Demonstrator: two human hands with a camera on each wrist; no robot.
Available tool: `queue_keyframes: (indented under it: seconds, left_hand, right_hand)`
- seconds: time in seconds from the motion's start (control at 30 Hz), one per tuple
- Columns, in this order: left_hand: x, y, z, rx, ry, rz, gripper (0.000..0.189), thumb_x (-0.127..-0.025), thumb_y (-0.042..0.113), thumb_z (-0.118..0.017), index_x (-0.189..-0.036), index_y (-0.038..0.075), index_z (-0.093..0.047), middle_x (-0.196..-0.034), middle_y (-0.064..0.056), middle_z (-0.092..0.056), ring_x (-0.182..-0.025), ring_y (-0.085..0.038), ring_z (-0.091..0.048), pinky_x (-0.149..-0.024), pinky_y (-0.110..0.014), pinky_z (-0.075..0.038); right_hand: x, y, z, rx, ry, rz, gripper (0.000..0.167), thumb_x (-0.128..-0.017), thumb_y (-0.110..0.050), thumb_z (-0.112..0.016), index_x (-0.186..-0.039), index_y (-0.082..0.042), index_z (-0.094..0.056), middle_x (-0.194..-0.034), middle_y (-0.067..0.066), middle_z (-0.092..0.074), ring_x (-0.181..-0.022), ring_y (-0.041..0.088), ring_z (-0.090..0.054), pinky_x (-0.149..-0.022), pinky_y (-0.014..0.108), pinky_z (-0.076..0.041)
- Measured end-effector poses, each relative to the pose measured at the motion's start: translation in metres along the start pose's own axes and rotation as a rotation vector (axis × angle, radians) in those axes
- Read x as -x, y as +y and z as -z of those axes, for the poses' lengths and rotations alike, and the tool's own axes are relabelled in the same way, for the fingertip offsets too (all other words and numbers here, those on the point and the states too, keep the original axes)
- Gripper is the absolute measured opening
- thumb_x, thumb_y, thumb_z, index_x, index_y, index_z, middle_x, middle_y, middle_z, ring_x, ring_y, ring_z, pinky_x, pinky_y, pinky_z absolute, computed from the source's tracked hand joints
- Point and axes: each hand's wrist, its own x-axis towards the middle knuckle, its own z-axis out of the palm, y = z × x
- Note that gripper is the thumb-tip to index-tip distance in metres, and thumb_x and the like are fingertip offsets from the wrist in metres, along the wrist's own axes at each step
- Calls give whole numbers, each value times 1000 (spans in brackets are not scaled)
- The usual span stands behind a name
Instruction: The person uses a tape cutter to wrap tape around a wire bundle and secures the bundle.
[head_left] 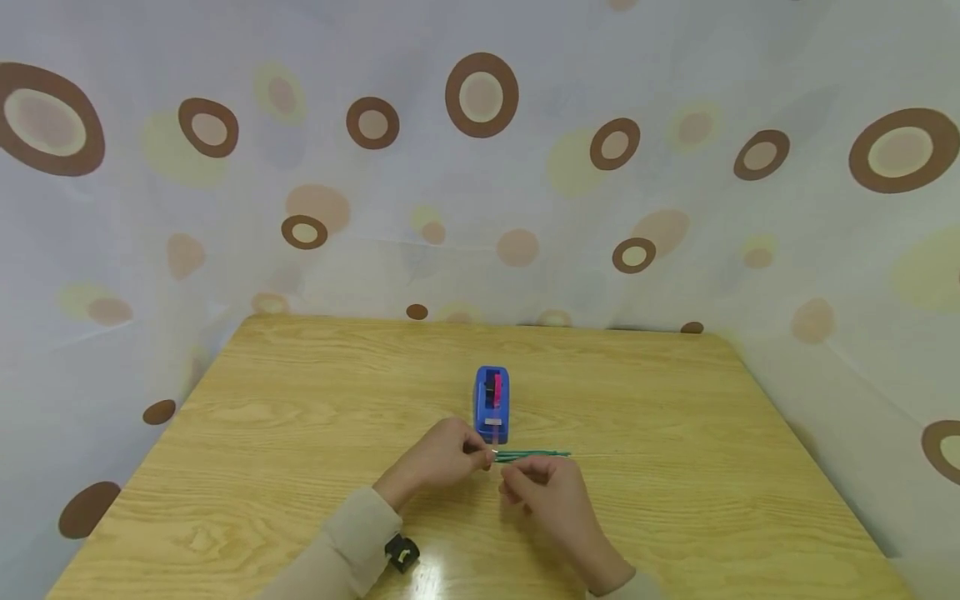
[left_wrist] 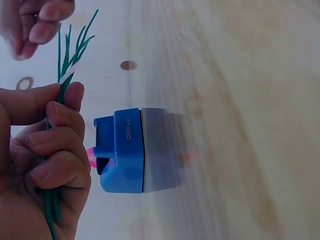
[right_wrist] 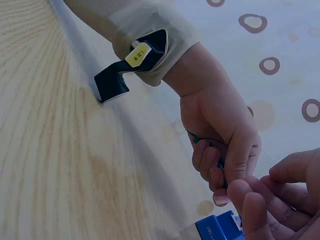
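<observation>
My left hand (head_left: 446,454) grips a bundle of thin green stems (left_wrist: 80,50), thumb and forefinger pinching it and the other fingers curled round the lower part. Just above that pinch, a pale strip of tape (left_wrist: 67,75) lies across the stems, whose upper ends fan apart. My right hand (head_left: 551,500) hovers beside the bundle with loosely bent fingers. Nothing shows between them in the left wrist view. Directly beyond the hands stands a blue tape dispenser (head_left: 483,427) with a pink roll core (head_left: 497,390).
A wooden table (head_left: 675,400) lies under the hands, with a dotted curtain (head_left: 525,283) behind and at both sides. The left sleeve cuff carries a black bracket (right_wrist: 112,80) with a yellow label.
</observation>
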Motion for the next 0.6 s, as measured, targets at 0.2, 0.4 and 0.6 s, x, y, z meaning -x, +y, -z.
queue_keyframes:
  seconds: [0.2, 0.4, 0.6]
  left_hand:
    - [-1, 2, 3, -19, -1, 5, 21, -94, 16, -66, -78, 10, -78, -73, 5, -67, -64, -10, -47, -54, -25, -37]
    - [-2, 5, 5, -28, -9, 10, 21, -94, 17, -66, -78, 9, -78, -71, 3, -66, -61, -9, -46, -54, -24, -38]
    - [-1, 3, 4, -30, -22, -6, 23, -94, 16, -66, -76, 9, -77, -58, 9, -57, -52, -6, -41, -49, -22, -33]
  right_hand:
    - [-6, -11, 6, -65, -5, 25, 25, -96, -18, -67, -103, 5, -74, -88, 13, -73, -80, 22, -70, -70, 34, -57]
    - [-14, -19, 11, -106, -7, 79, 24, -95, -14, -68, -106, 7, -73, -95, 19, -72, -86, 24, -70, -76, 31, -57]
    - [-23, -26, 15, -107, -43, 98, 27, -92, -23, -72, -106, 0, -75, -106, 18, -71, -99, 32, -68, -84, 34, -55]
